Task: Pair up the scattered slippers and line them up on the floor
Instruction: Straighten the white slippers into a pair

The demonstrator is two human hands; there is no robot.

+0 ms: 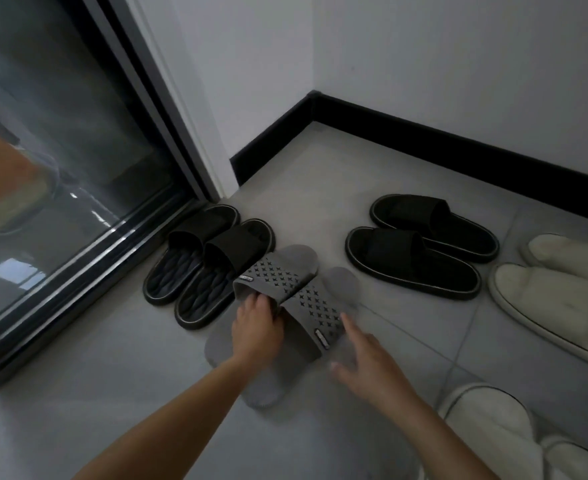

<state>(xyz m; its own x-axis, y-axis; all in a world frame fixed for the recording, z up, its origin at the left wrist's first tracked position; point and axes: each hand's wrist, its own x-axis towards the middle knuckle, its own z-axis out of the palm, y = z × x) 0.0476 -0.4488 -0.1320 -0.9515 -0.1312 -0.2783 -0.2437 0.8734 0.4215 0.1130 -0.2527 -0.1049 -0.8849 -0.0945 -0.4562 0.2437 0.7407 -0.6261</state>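
Left hand (256, 327) grips one strap of the grey star-punched slippers (278, 275); right hand (365, 358) is spread wide beside them.

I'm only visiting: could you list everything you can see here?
grey slippers: two, grey with dark stars, centre, side by side
dark slippers: two, black, left of centre
black slippers: two, black with pale rims, right of centre
white slippers: two, white, right edge
lower white slippers: two, white, bottom right
glass door: one, dark, left
skirting board: one, black, along the wall
left hand: one, grips left grey slipper's strap
right hand: one, open, over right grey slipper
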